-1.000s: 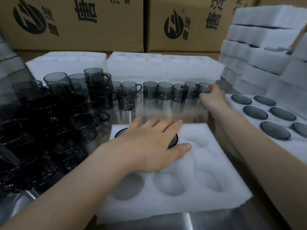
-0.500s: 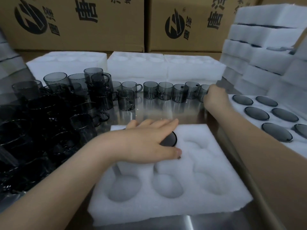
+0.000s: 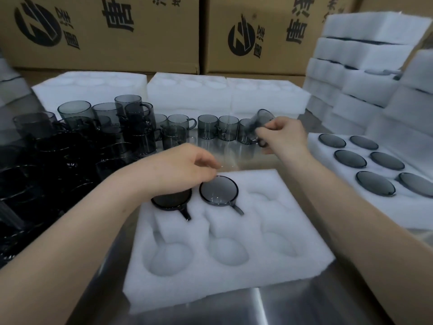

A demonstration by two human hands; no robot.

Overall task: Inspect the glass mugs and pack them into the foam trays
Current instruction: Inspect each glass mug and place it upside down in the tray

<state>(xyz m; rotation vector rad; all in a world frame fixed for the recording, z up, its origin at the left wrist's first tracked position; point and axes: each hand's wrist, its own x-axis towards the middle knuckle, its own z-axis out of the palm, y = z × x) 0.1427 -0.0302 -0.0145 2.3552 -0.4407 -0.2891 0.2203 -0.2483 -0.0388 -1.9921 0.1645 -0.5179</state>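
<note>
A white foam tray with six pockets lies in front of me on the steel table. Two smoky glass mugs sit in its far pockets: one partly under my left wrist, the other in the middle pocket, handle toward me. My left hand hovers just above them, fingers loosely curled, holding nothing. My right hand holds a tilted, blurred glass mug lifted off the far row of mugs.
A dense heap of dark mugs fills the left side. A filled foam tray lies at the right, with stacked foam trays behind it. More foam trays and cardboard boxes stand at the back.
My left hand has lifted off the tray and drawn left, uncovering two seated mugs. My right hand has picked a mug up from the end of the far row.
</note>
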